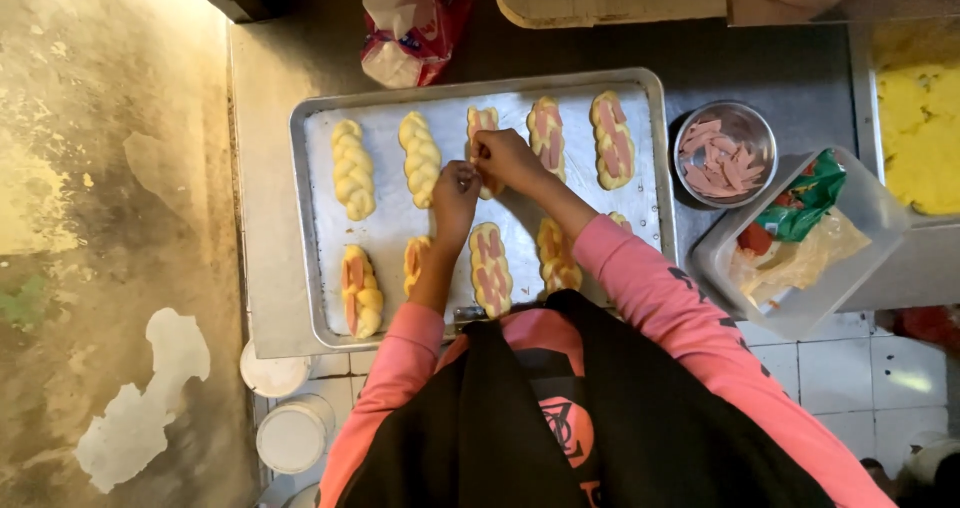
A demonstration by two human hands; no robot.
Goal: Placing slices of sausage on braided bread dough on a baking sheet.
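Observation:
A metal baking tray point(320, 218) holds two rows of braided yellow dough pieces. Some are plain, like the far-left one point(353, 168), and others carry pink ham strips, like one at the back right point(612, 140). Both hands meet over the third piece in the back row point(483, 121). My left hand point(455, 196) pinches its near end with closed fingers. My right hand point(508, 158) grips its middle, covering most of it. Pink sleeves and a black apron fill the bottom of the view.
A steel bowl of ham slices point(725, 154) stands right of the tray. Beside it is a clear plastic tub point(880, 208) with bags inside. Yellow dough point(920, 128) lies at the far right, a red-and-white bag point(412, 23) behind the tray, and white lidded buckets point(292, 433) on the floor.

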